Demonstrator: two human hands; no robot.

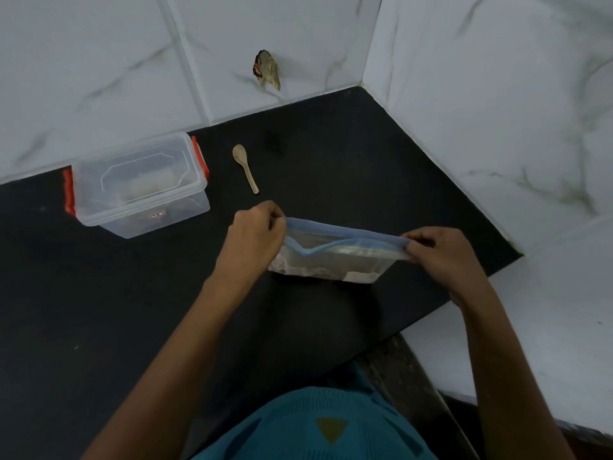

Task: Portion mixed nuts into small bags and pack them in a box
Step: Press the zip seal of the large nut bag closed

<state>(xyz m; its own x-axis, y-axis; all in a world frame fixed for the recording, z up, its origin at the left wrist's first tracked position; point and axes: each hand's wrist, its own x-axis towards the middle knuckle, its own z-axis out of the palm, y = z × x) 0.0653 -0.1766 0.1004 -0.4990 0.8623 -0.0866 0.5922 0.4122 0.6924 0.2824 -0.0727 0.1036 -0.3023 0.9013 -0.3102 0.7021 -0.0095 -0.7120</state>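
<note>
Your left hand (257,227) and right hand (438,252) pinch opposite ends of the clear blue-zippered plastic bag (331,260), near the counter's (99,310) right edge. Step: opening it. Next, likely the small wooden spoon (245,168).

One head-worn wide-angle view looks steeply down, close over the black table (99,310), facing its far right corner.

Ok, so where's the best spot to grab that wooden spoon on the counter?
Take the wooden spoon by its thin handle end, coming from above on your side: it lies flat on the counter, bowl toward the wall, handle pointing at your left hand.
</note>
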